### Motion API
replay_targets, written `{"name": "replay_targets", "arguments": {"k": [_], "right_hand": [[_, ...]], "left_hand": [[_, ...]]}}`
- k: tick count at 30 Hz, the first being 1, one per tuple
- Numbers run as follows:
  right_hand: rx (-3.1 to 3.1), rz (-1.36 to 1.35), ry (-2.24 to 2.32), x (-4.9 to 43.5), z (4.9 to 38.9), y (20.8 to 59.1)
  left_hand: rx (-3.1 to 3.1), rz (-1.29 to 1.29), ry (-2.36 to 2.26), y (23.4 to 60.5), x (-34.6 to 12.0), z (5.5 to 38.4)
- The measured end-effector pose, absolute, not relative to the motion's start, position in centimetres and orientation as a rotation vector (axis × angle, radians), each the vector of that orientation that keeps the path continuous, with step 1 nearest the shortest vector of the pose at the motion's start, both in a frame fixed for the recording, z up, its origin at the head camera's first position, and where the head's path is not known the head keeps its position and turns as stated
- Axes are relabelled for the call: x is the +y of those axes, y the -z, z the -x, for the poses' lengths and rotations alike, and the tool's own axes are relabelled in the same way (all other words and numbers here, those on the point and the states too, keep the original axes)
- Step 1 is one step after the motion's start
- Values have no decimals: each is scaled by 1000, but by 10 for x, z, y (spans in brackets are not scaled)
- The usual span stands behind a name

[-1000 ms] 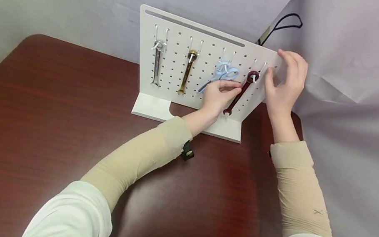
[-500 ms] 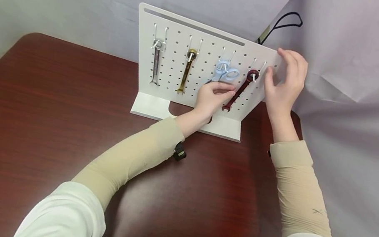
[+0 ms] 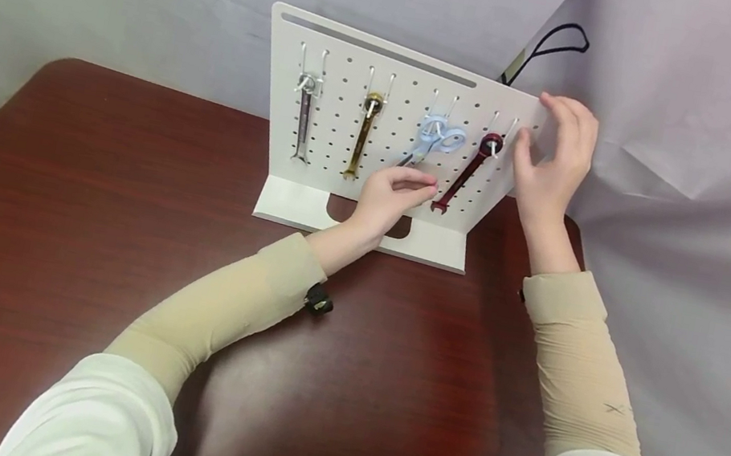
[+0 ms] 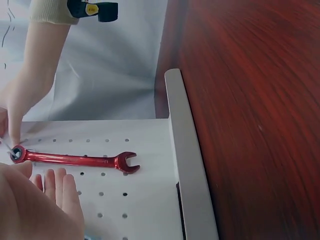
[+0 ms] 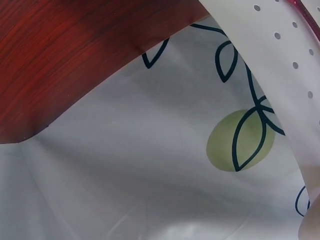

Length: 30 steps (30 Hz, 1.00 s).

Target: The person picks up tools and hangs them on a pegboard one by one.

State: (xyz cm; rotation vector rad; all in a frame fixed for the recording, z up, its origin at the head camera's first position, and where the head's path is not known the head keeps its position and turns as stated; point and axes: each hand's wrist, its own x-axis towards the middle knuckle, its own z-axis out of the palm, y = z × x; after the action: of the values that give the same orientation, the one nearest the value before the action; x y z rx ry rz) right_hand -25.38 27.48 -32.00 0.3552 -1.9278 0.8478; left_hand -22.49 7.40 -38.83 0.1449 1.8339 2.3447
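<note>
A white pegboard [image 3: 289, 202] stands upright on the table. On its hooks hang a silver wrench [image 3: 304, 123], a gold wrench [image 3: 361, 142], light blue scissors [image 3: 430, 133] and a red wrench [image 3: 467, 174]. My left hand [image 3: 385, 197] is in front of the board below the scissors, fingers loosely bent and holding nothing. The left wrist view shows the red wrench [image 4: 75, 159] by its ring end on the hook, apart from the palm. My right hand [image 3: 556, 164] holds the board's upper right edge, thumb on the front; its far fingers are partly hidden.
The dark red wooden table [image 3: 79, 226] extends in front and to the left. Pale cloth [image 3: 694, 237] hangs close on the right and behind. A black loop strap [image 3: 560, 38] sticks up behind the board's right corner.
My left hand has drawn away from the red wrench, moving left and down, uncovering the wrench and more of the scissors. The red wrench swung slightly. My right hand stays at the board's edge.
</note>
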Motion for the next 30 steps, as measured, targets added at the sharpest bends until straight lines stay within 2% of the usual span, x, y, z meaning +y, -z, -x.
{"name": "replay_targets", "arguments": {"k": [19, 30], "right_hand": [[-2004, -442, -812, 286, 262, 323], [-2098, -462, -703, 294, 234, 335]], "left_hand": [[2265, -499, -2098, 384, -29, 205], [2800, -604, -1725, 396, -109, 192]]}}
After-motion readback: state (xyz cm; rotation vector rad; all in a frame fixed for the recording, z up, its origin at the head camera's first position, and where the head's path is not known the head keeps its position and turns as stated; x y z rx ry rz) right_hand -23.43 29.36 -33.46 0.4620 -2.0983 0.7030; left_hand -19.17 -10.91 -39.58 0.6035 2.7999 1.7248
